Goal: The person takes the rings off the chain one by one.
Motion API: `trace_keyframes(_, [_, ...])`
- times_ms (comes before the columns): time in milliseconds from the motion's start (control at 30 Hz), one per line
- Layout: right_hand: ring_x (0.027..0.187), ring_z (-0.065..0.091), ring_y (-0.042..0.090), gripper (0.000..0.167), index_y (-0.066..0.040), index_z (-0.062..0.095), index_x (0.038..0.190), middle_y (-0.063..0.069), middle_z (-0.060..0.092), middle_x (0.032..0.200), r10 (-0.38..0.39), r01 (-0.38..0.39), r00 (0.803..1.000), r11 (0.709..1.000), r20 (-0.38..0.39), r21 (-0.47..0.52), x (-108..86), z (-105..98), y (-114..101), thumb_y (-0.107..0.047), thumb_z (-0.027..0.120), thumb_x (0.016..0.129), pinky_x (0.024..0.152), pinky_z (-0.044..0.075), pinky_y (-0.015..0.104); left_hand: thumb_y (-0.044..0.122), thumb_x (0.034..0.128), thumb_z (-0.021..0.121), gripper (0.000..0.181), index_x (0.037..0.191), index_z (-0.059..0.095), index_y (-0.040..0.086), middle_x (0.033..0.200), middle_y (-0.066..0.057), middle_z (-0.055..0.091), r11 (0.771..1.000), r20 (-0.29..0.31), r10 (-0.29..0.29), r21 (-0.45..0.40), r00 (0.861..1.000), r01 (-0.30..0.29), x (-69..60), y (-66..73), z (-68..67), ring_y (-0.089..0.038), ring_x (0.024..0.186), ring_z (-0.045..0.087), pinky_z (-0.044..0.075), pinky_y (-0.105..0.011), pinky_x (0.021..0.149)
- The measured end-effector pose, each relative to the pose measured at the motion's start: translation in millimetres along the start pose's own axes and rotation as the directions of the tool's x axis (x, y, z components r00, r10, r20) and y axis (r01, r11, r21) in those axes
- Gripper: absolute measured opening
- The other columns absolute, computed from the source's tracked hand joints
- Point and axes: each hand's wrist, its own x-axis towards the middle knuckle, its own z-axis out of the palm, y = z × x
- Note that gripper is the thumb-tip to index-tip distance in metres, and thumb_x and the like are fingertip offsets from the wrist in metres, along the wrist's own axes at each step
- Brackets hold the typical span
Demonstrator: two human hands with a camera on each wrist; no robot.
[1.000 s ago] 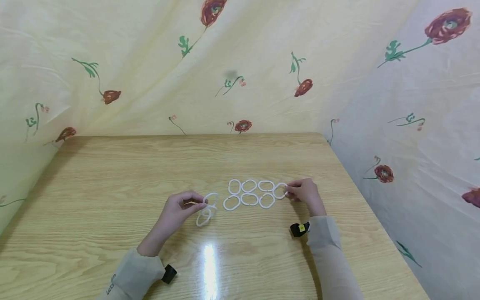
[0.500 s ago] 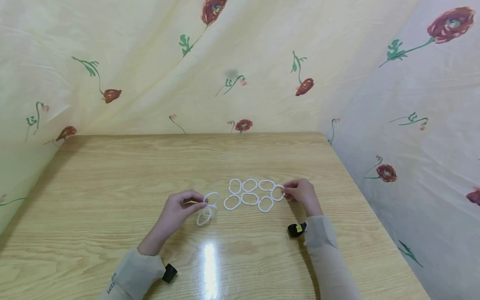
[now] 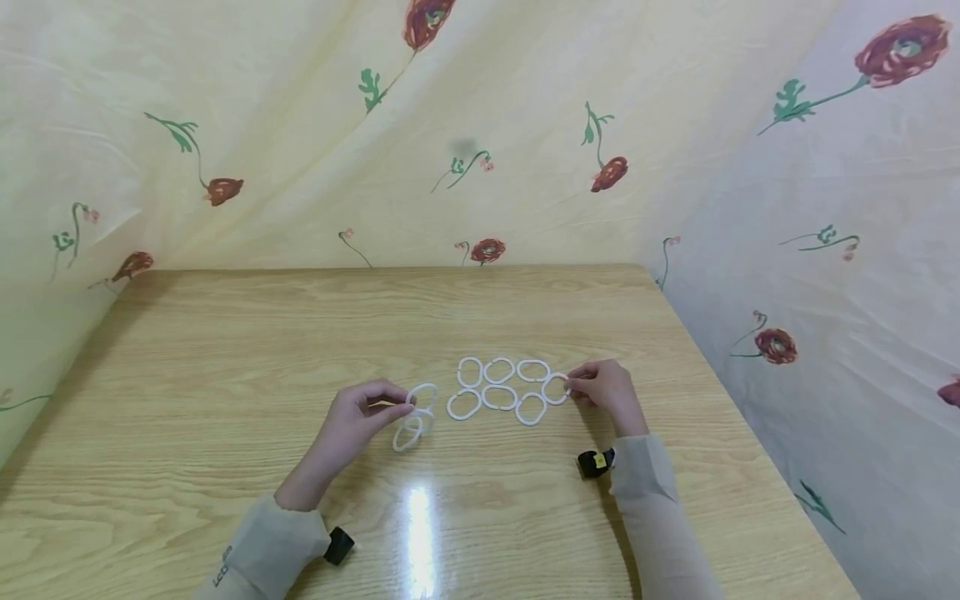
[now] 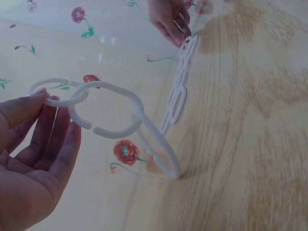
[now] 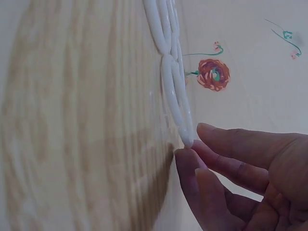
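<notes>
My left hand (image 3: pixel 367 412) pinches a white open-ended plastic ring (image 4: pixel 67 102) between thumb and fingertips, raised over the table. From it hangs a second ring (image 4: pixel 115 88), and a third ring (image 4: pixel 161 137) is linked below that one. At the right, my right hand (image 3: pixel 609 387) holds the edge of the end ring (image 5: pixel 173 96) with its fingertips, low at the tabletop. Several more white rings (image 3: pixel 499 408) lie flat to its left, in two close rows; whether all of them are linked cannot be made out.
The wooden table (image 3: pixel 300 325) has a right edge running beyond my right hand. Flowered cloth (image 3: pixel 300 167) hangs behind and on both sides. A black wrist camera (image 3: pixel 339 547) sits at my left cuff, another black camera (image 3: pixel 595 463) at my right.
My right hand has shifted slightly left, pushing the end ring left; the lower ring beside it has slid slightly toward me. My left hand and its hanging rings stay almost still.
</notes>
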Motion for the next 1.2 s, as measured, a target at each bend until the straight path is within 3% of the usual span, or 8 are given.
trace_keyframes(333, [0.077,0.065,0.016,0.026,0.0,0.069,0.111,0.017,0.072,0.103,-0.049,0.046,0.998,0.998,-0.049,-0.046,-10.8,-1.0,-8.7,-0.016,0.067,0.091,0.069,0.058,0.028,0.004,0.0878,0.069,0.013,0.096,0.069,-0.005,0.098,-0.02,0.069,1.0,-0.004,-0.016,0.007,1.0,0.016,-0.1,0.3,-0.4,-0.002,0.087,0.065,0.057,-0.019,0.082])
trace_keyframes(433, [0.082,0.066,0.018,0.027,-0.001,0.069,0.113,0.017,0.071,0.105,-0.107,0.105,0.992,0.994,-0.063,-0.04,-15.6,1.0,-15.9,-0.017,0.067,0.091,0.07,0.059,0.03,0.004,0.088,0.068,0.013,0.097,0.069,-0.005,0.099,-0.021,0.069,1.0,-0.003,-0.019,0.008,1.0,0.019,-0.3,0.2,-0.6,-0.002,0.087,0.065,0.056,-0.019,0.082])
trace_keyframes(667, [0.083,0.067,0.024,0.025,-0.001,0.07,0.111,0.015,0.071,0.097,-0.239,0.234,0.965,0.97,-0.106,-0.061,-27.6,9.8,-33.9,-0.016,0.069,0.09,0.058,0.052,0.022,0.004,0.0883,0.068,0.014,0.098,0.068,-0.006,0.101,-0.023,0.068,1.0,0.001,-0.027,-0.004,1.0,0.027,0.1,1.1,-0.4,-0.001,0.088,0.064,0.056,-0.018,0.083])
trace_keyframes(933, [0.087,0.068,0.021,0.026,-0.002,0.069,0.113,0.017,0.07,0.103,-0.289,0.296,0.952,0.953,-0.102,0.062,-35.7,30.5,-47.5,-0.012,0.07,0.089,0.068,0.059,0.028,0.005,0.0885,0.068,0.015,0.099,0.068,-0.006,0.101,-0.024,0.068,1.0,0.012,-0.017,0.0,1.0,0.017,0.2,1.7,-0.7,-0.001,0.088,0.065,0.056,-0.018,0.083])
trace_keyframes(1033, [0.09,0.068,0.024,0.024,-0.002,0.071,0.11,0.017,0.072,0.102,-0.372,0.383,0.923,0.916,-0.101,0.121,-37.3,46.8,-51.1,-0.01,0.071,0.087,0.068,0.059,0.023,0.006,0.0883,0.068,0.016,0.099,0.068,-0.006,0.101,-0.024,0.068,1.0,0.024,-0.018,0.002,1.0,0.018,0.2,0.6,-0.6,-0.001,0.088,0.065,0.056,-0.019,0.083])
trace_keyframes(1200, [0.085,0.068,0.018,0.02,-0.003,0.073,0.104,0.016,0.073,0.098,-0.52,0.529,0.848,0.831,-0.098,0.172,-44.3,69.6,-61.9,-0.009,0.073,0.085,0.064,0.058,0.021,0.007,0.0886,0.068,0.016,0.099,0.068,-0.006,0.101,-0.023,0.068,1.0,0.034,-0.019,0.007,0.999,0.019,0.5,-1.6,1.1,-0.001,0.088,0.065,0.056,-0.019,0.083])
